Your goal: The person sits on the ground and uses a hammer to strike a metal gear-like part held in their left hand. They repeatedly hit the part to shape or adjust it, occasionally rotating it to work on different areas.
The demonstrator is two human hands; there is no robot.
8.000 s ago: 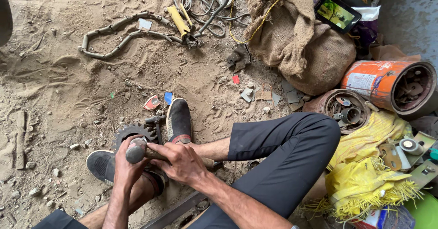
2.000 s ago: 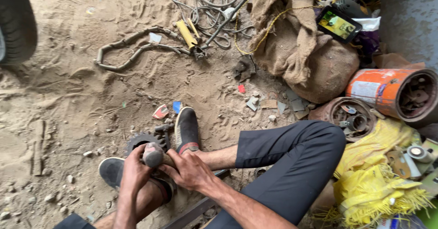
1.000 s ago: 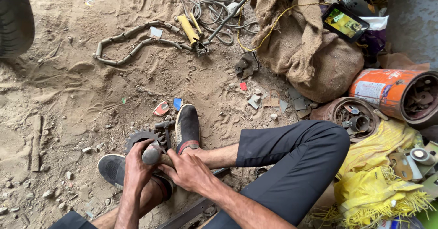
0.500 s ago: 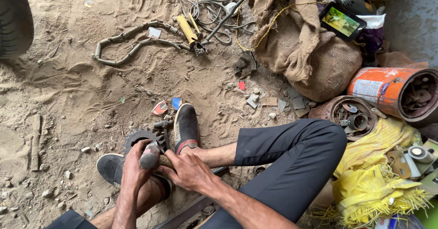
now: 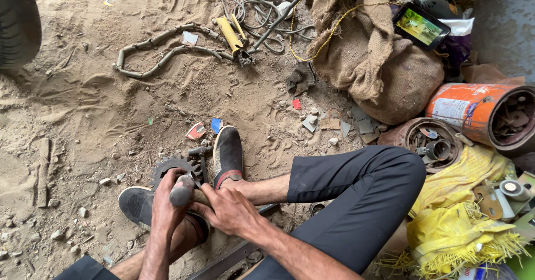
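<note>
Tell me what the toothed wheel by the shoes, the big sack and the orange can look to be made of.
Toothed wheel: likely steel or iron, dark and dull, with crisp cut teeth and a grimy surface.
Big sack: coarse woven jute or burlap by its look, tan, with a visible weave and soft folds.
Orange can: probably sheet metal, painted glossy orange, with a rusty rim and a dark, rusty inside.

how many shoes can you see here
2: one black shoe pointing up beside the toothed gear, one left of the hands, partly hidden.
</note>
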